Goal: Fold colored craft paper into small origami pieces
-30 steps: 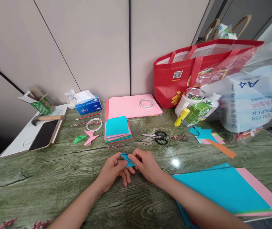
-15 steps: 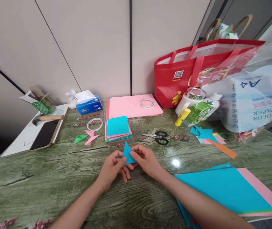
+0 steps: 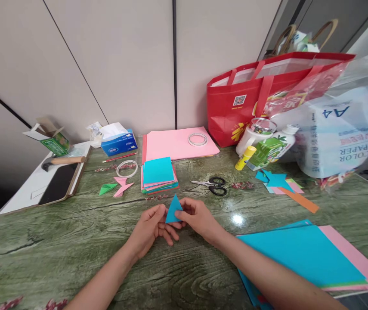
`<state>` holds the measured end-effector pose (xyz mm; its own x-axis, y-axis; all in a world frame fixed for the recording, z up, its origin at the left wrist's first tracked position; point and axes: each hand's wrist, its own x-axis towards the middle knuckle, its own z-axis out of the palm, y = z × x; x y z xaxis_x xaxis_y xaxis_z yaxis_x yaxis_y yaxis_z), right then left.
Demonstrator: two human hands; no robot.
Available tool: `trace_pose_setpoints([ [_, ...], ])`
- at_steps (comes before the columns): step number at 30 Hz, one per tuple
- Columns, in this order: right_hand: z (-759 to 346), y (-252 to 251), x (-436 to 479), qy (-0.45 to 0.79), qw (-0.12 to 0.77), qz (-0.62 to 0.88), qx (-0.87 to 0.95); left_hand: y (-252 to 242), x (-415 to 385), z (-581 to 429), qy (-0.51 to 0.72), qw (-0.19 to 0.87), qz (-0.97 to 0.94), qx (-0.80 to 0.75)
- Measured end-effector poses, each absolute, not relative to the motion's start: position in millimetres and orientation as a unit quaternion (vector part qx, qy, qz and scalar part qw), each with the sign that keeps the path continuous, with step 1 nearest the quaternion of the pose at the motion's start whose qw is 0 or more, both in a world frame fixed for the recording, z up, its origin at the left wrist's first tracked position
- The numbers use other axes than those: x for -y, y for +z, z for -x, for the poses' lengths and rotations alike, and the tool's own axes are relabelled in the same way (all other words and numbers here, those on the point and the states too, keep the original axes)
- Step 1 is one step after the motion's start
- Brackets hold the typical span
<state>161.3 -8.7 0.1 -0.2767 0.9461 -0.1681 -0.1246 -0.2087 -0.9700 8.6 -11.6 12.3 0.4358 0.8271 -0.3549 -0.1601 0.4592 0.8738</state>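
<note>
A small blue folded paper triangle (image 3: 173, 210) stands point-up between my hands over the table's middle. My right hand (image 3: 198, 217) is closed on its right side, thumb pressed on the front face. My left hand (image 3: 149, 226) is at the triangle's lower left, thumb off the paper and lower fingers stretched out beneath it. Whether its fingertips touch the back is hidden. Just beyond lies a stack of square coloured papers (image 3: 158, 171) with blue on top. Black-handled scissors (image 3: 214, 185) rest to the right of that stack.
Pink (image 3: 123, 187) and green folded pieces (image 3: 107, 189) lie left, near a tape roll (image 3: 127, 168). Large blue sheets (image 3: 296, 252) cover the front right. Blue paper scraps (image 3: 276, 180), a glue stick (image 3: 245, 158) and a red bag (image 3: 224, 107) stand or lie right. A tissue box (image 3: 119, 143) is at the back.
My left thumb has come off the front of the triangle. The paper has turned slightly and shifted a little right, still in my right hand.
</note>
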Motion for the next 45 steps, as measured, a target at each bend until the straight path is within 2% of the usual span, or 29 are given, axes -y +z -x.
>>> trace_pose_setpoints([
  [7, -160.7, -1.3, 10.5, 0.655, 0.414, 0.431, 0.463, 8.3, 11.0, -4.3, 0.287, 0.792, -0.354, -0.406],
  [20, -156.9, -1.1, 11.3, 0.658, 0.422, 0.435, 0.447, 12.5, 17.3, -9.8, 0.308, 0.768, -0.363, -0.429],
  [30, -160.6, 4.3, 8.5, 0.654, 0.431, 0.441, 0.437, 9.1, 9.8, -3.4, 0.291, 0.81, -0.314, -0.4],
  [45, -157.1, 0.7, 9.3, 0.644, 0.441, 0.454, 0.43, 11.2, 18.6, -13.2, 0.336, 0.717, -0.398, -0.463],
])
